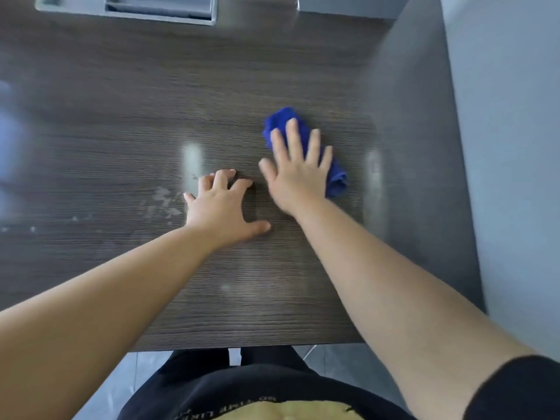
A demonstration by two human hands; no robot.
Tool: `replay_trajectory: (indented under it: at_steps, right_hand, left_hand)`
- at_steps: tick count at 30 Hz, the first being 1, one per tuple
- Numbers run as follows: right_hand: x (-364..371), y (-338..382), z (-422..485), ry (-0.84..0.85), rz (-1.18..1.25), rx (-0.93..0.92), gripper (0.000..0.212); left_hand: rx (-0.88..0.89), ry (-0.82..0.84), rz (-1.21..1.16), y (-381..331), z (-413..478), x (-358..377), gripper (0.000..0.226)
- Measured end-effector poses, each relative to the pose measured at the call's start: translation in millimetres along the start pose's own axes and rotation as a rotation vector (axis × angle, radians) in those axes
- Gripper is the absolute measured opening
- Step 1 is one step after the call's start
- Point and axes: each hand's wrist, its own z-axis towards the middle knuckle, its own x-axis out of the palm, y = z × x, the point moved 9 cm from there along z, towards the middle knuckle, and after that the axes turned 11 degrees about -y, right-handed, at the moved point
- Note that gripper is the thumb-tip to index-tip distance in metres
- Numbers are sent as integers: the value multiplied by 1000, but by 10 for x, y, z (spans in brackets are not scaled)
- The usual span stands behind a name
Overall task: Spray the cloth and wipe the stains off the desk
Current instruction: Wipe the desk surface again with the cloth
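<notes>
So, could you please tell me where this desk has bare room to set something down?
Free: the far desk, between the grey recessed tray and the hands. Crowded: centre-right, with left hand, right hand and blue cloth.

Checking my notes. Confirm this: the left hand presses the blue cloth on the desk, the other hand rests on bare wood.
Wrong hand. In the head view the right hand presses the blue cloth on the desk; the left hand rests on bare wood.

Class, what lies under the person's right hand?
The blue cloth lies under the right hand, which presses it onto the desk. Its two ends show; its middle and the desk surface beneath are covered.
</notes>
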Motion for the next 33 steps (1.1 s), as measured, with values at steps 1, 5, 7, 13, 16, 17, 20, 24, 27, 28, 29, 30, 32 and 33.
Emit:
replay_trajectory:
  at_steps: [1, 5, 7, 13, 16, 17, 20, 24, 27, 28, 29, 30, 32, 33]
  right_hand:
    - [15, 223, -197, 4, -5, -199, 59]
    - [-53, 6, -286, -32, -86, -545, 53]
    - [-75, -344, 92, -4, -123, -264, 52]
    - [69, 498, 419, -42, -41, 286, 61]
    - [220, 1456, -68, -13, 7, -239, 59]
    - [225, 1545, -240, -13, 18, -412, 56]
    - [190, 1203, -206, -18, -44, -629, 52]
    - [104, 622, 407, -41, -118, 55, 54]
    - [184, 1042, 391, -49, -91, 315, 59]
    - [229, 1300, 320, -58, -89, 237, 60]
    - [268, 1577, 189, -63, -89, 112, 60]
    - [300, 1804, 18, -54, -70, -49, 60]
    - [351, 1997, -355, 3, -51, -416, 57]
    - [333, 1968, -458, 20, -43, -570, 55]
  left_hand:
    - [-5, -39, -83, 78, 13, -101, 71]
    - [-47, -198, -170, 598, 71, -444, 49]
    - [-108, -192, -98, 965, 72, -512, 60]
    - [-194, -167, 73, 1702, 66, -568, 92]
    - [-228, -190, 69, 1944, 40, -547, 100]
    - [-239, -198, 52, 1983, 28, -524, 102]
    - [-240, -187, 69, 2028, 15, -484, 103]
    - [-219, -143, 101, 2018, 38, -489, 103]
    - [-186, -122, 113, 2019, 37, -506, 97]
    - [-179, -125, 102, 2035, 43, -527, 93]
    - [-172, -125, 84, 2065, 41, -551, 89]
    - [-165, -128, 62, 2091, 39, -577, 84]
    - [-149, -144, 9, 2142, 50, -620, 74]
    - [-137, -153, -16, 2183, 52, -654, 71]
